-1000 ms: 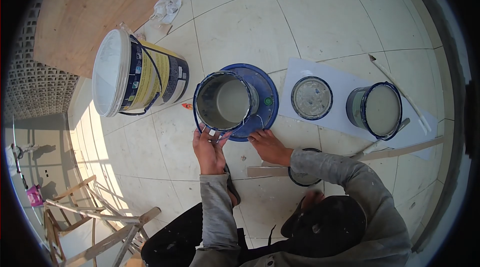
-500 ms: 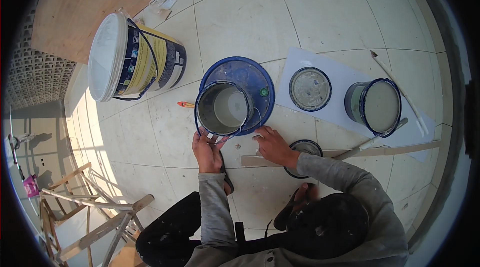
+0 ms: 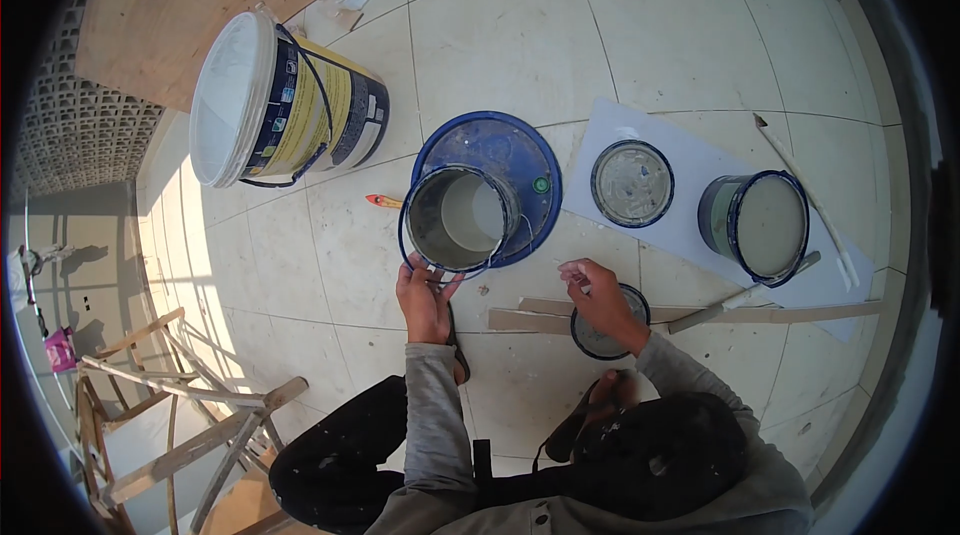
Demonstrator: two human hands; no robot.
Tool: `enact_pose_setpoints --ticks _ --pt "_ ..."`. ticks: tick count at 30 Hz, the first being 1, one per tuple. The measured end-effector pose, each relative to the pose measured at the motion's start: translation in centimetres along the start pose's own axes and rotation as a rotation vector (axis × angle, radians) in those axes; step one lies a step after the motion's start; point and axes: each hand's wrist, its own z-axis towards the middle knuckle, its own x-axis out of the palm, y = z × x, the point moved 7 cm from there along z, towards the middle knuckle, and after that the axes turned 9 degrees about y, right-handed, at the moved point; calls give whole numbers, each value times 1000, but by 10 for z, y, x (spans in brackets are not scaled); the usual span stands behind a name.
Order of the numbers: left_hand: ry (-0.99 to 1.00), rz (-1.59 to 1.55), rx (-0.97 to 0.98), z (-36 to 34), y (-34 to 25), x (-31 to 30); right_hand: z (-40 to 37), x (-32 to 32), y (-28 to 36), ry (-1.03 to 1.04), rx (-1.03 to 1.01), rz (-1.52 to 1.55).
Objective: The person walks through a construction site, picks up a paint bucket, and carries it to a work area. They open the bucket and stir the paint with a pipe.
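An open paint can (image 3: 430, 220) with a grey-coated inside stands on the near part of a round blue lid (image 3: 480, 145). My left hand (image 3: 427, 307) is at the can's near side, its fingers closed on the wire handle (image 3: 462, 278) hanging by the rim. My right hand (image 3: 606, 307) hovers to the right, apart from the can, its fingers loosely bent and nothing visible in them. Partly beneath that hand lies a dark-rimmed can lid (image 3: 597, 343). Another round lid (image 3: 632, 183) rests on a white sheet (image 3: 600, 125).
A second can (image 3: 715, 217), filled with grey paint, stands at right beside a long thin stick (image 3: 815, 197). At upper left is a large white bucket (image 3: 310, 115). A paintbrush (image 3: 384, 201) pokes out by the can. Wooden strips (image 3: 740, 316) and a wooden trestle (image 3: 190, 455) are nearby.
My right hand has drawn back to the right, away from the can and lid, its fingers curling more. My left hand stays at the handle. The whole view has shifted slightly.
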Motion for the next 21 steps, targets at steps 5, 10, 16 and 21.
enact_pose_setpoints --ticks 5,10,16,21 --pt "-3 91 -10 -2 -8 1 -105 -77 -36 -573 250 432" --pt "-18 137 2 -1 -9 4 -220 -193 -29 -1357 297 451" --pt "-55 127 -11 -3 -9 -3 -199 -263 -28 -1037 402 495" --pt "-143 165 7 -12 -18 -5 -199 -266 3 -1205 410 423"
